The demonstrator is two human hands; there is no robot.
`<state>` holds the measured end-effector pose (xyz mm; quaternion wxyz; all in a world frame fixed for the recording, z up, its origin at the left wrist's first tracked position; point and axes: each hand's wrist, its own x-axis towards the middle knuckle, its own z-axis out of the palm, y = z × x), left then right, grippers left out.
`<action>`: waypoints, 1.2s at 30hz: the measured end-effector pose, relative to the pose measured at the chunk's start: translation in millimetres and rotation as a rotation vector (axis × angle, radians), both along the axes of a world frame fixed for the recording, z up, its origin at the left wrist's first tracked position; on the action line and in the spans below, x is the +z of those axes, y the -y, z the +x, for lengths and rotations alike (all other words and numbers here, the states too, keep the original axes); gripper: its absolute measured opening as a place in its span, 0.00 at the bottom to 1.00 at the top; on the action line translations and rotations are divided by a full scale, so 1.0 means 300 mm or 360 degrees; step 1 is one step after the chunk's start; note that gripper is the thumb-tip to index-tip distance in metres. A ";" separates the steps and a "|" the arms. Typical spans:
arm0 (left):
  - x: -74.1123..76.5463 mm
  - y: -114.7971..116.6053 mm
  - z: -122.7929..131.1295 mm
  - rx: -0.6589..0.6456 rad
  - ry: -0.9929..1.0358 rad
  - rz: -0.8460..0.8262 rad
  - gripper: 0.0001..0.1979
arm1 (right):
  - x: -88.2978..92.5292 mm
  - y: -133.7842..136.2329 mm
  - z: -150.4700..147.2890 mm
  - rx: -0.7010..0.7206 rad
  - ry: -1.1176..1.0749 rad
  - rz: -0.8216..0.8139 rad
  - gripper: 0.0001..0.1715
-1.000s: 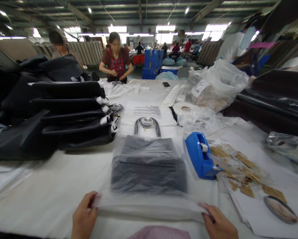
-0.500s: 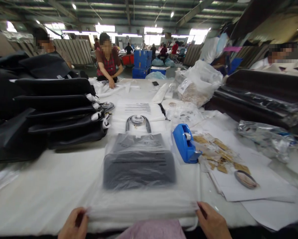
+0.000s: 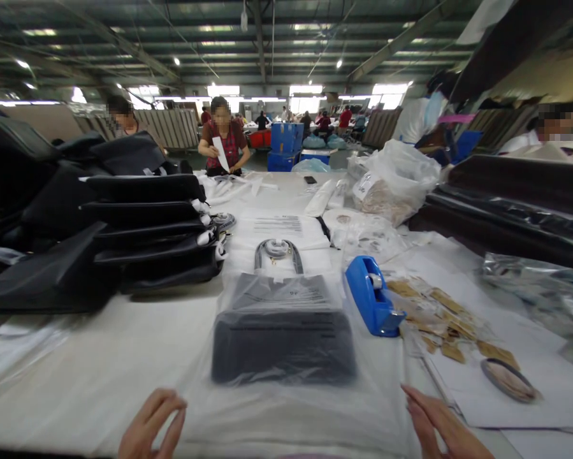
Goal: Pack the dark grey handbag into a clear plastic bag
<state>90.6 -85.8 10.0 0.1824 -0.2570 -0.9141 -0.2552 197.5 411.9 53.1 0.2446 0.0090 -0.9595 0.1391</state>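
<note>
A dark handbag sealed in a clear plastic bag (image 3: 283,338) lies flat on the white table (image 3: 99,370) in front of me. My left hand (image 3: 150,428) rests flat on the near left corner of the plastic, fingers stretched out. My right hand (image 3: 442,428) lies flat at the near right corner, fingers spread, holding nothing.
A blue tape dispenser (image 3: 373,303) stands right of the bag, beside brown tags (image 3: 439,319) on white sheets. A stack of black bags (image 3: 147,229) rises at left. A full plastic sack (image 3: 394,182) sits far right. Other people work at the table's far end.
Both hands let go of the folded near edge of the plastic bag and now lie flat and open on its corners. The fold has been laid down.
</note>
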 end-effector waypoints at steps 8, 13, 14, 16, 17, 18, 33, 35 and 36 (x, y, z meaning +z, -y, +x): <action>0.180 -0.474 -0.410 -0.0926 -0.0022 -0.0806 0.34 | 0.039 0.233 -0.497 0.0969 0.0405 0.0516 0.32; 0.074 -0.494 -0.441 -0.1029 0.0084 -0.0866 0.34 | -0.090 0.201 -0.569 0.0981 0.0666 0.0489 0.42; 0.064 -0.481 -0.428 -0.1056 0.0092 -0.0868 0.35 | -0.098 0.193 -0.572 0.0994 0.0668 0.0475 0.43; 0.046 -0.450 -0.386 -0.1148 0.0092 -0.0887 0.35 | -0.100 0.185 -0.573 0.1040 0.0674 0.0461 0.45; 0.035 -0.434 -0.359 -0.1182 0.0083 -0.0892 0.35 | -0.098 0.183 -0.568 0.1068 0.0687 0.0457 0.47; 0.023 -0.417 -0.330 -0.1199 0.0074 -0.0891 0.34 | -0.097 0.182 -0.557 0.1100 0.0713 0.0455 0.49; -0.051 -0.288 -0.116 -0.1280 0.0176 -0.0946 0.29 | -0.097 -0.081 0.143 0.0628 0.0489 0.0260 0.40; -0.050 -0.283 -0.115 -0.1303 0.0206 -0.0954 0.30 | -0.099 -0.147 0.047 0.0335 0.0102 0.0440 0.39; -0.050 -0.281 -0.118 -0.1318 0.0216 -0.0945 0.30 | -0.100 -0.172 -0.012 0.0268 0.0027 0.0567 0.39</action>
